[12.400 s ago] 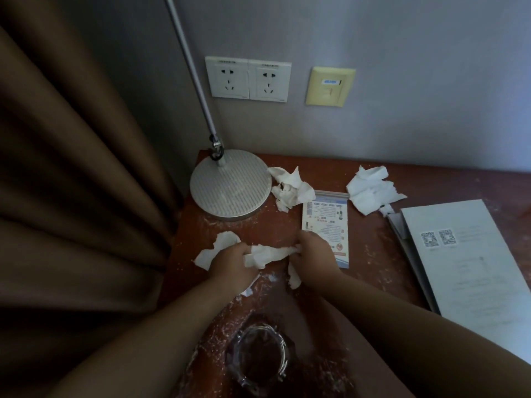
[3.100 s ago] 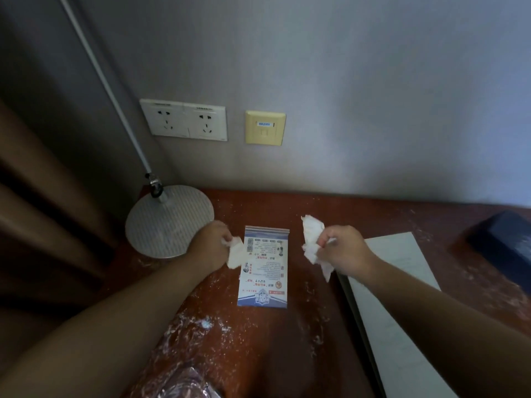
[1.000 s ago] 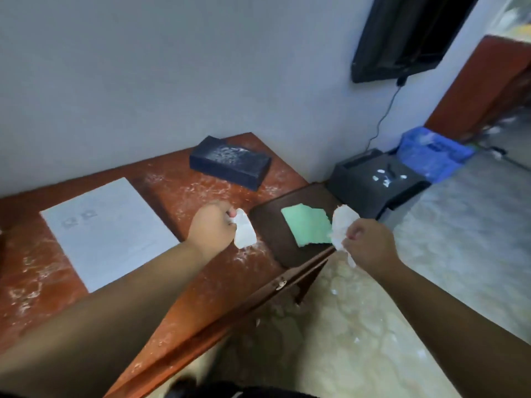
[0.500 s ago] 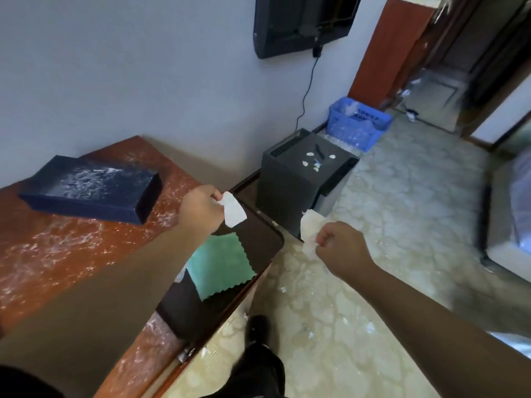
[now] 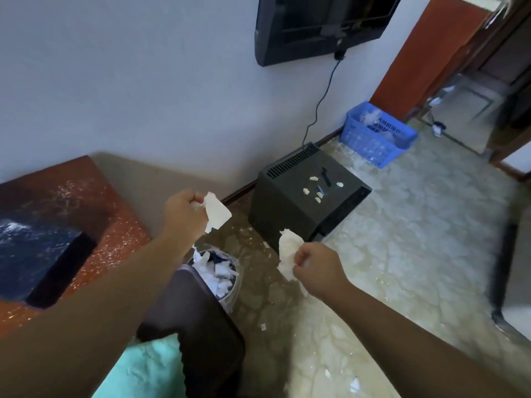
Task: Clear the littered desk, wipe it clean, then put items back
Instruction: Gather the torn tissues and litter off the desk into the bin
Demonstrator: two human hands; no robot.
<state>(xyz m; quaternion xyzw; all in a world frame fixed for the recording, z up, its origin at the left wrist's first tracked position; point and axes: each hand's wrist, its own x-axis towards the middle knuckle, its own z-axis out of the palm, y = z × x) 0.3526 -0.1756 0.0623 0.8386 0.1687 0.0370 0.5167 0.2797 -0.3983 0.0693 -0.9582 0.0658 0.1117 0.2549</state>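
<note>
My left hand (image 5: 182, 214) pinches a torn white tissue scrap (image 5: 217, 212) in the air past the desk's right end. My right hand (image 5: 316, 267) grips a crumpled white tissue wad (image 5: 288, 254) lower and to the right. Below and between the hands stands a small waste bin (image 5: 230, 285) on the floor, filled with white and blue paper scraps. The reddish desk (image 5: 115, 222), speckled with white crumbs, lies at the left.
A dark blue box (image 5: 34, 257) sits on the desk. A dark chair seat (image 5: 207, 326) carries a green cloth (image 5: 146, 369). A black unit (image 5: 304, 196) with paper bits and a blue basket (image 5: 376, 136) stand by the wall. Scraps litter the floor.
The view has swung right from the desk toward the floor. Both hands, still holding tissue, have moved out past the desk's end, and the waste bin has come into sight below them.
</note>
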